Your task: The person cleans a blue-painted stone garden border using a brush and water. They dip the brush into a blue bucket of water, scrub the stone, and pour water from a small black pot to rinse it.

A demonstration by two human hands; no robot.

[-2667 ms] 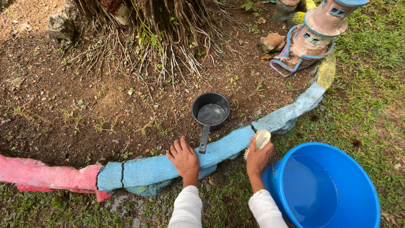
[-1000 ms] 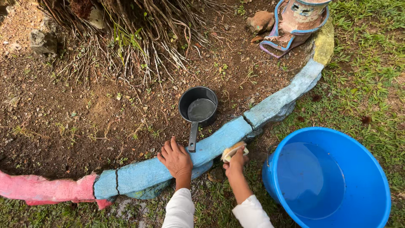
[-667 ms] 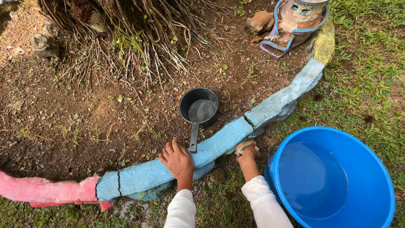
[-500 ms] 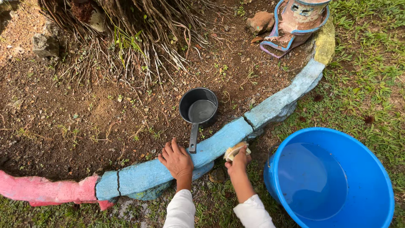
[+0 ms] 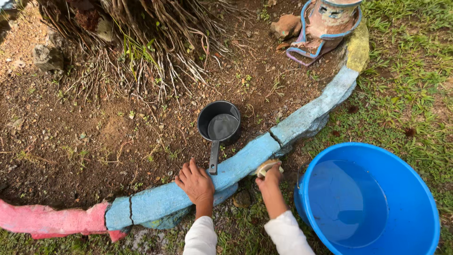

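Blue-painted concrete edging point(image 5: 245, 163) curves around the bare soil bed, and your left hand point(image 5: 195, 183) lies flat on top of it, fingers spread, holding nothing, while your right hand point(image 5: 270, 180) has its grip pinched around a pale sponge point(image 5: 267, 166) pressed to the outer face of the curb, just beside the blue water basin point(image 5: 368, 198). A black saucepan point(image 5: 219, 126) sits on the soil just inside the border. Scrubbing here likely goes best with short firm strokes along the curve, the flat hand bracing you.
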